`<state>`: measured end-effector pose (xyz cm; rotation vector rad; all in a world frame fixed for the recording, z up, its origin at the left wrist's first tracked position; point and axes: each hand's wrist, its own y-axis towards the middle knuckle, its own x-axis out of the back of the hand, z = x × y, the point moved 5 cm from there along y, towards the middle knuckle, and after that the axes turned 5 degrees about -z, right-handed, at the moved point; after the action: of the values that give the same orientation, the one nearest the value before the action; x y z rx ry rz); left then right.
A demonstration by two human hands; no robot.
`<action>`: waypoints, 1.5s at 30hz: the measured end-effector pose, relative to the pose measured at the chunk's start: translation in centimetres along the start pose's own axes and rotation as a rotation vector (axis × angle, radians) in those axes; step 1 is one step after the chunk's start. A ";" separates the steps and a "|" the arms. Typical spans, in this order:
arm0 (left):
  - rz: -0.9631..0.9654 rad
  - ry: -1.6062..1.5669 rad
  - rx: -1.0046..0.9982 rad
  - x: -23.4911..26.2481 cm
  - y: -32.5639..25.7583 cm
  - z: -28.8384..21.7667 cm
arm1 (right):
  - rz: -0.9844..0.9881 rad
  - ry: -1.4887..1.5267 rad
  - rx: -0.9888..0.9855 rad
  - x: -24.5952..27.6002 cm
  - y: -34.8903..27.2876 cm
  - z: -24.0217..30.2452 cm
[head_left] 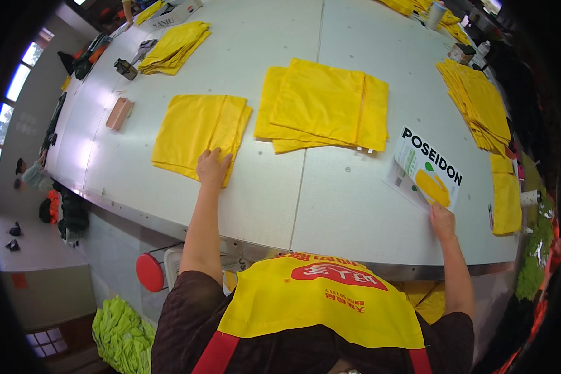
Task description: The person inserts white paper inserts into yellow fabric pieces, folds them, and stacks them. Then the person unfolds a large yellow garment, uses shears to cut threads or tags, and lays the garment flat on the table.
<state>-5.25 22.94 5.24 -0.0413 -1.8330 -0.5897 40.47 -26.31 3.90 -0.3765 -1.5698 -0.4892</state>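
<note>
Resting flat on the near edge of a folded yellow cloth stack [199,132], the left hand [213,167] is seen with its fingers spread and pressed down onto the fabric, nothing being pinched. This stack lies on the left half of a large pale grey worktable [305,199], close to the table's near edge. The right hand [442,220] is stretched toward the right side of the table, where the near corner of a printed white card with a yellow picture [427,171] is touched; whether that corner is pinched or merely pressed cannot be told, as the fingertips are hidden by the back of the hand. A second, larger pile of yellow cloths [324,109] is laid between the two hands, further back on the table and just beside the card. Along the right edge a fanned row of yellow cloths [477,103] is spread, and one more yellow stack [174,47] is placed at the far left, near a small dark tool [125,68]. A brown block [119,113] is set well left of the touched stack. A yellow apron [321,299] is worn over a dark top, and a red round button [150,272] is mounted below the table's edge.
</note>
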 end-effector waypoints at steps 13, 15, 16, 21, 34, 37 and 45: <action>0.045 -0.029 -0.066 -0.6 -0.2 3.1 | -0.945 0.229 -0.240 17.8 -1.3 -2.9; 0.045 -0.081 -0.021 -0.7 -0.6 4.0 | -0.881 0.413 -0.283 17.5 -2.3 -2.5; 0.058 -0.086 0.030 -0.6 -0.6 4.2 | -0.822 0.485 -0.288 16.2 -2.9 -2.2; 0.141 0.014 0.055 1.4 -1.1 -0.9 | -0.279 0.940 -0.352 6.9 -4.7 2.8; 0.226 -0.631 0.287 -2.5 -0.8 3.3 | 0.549 1.993 -0.665 -1.4 -11.5 3.2; 0.056 -0.660 0.294 -1.2 -0.6 3.0 | 0.263 2.430 -0.507 -0.7 -13.0 2.7; 0.093 -0.842 -0.300 2.5 -14.8 -12.3 | -0.397 2.545 -0.670 0.7 -16.8 7.9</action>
<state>0.10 4.28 4.73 -0.6582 -2.5062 -0.8550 24.94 -36.46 3.05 0.2197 1.0583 -1.0402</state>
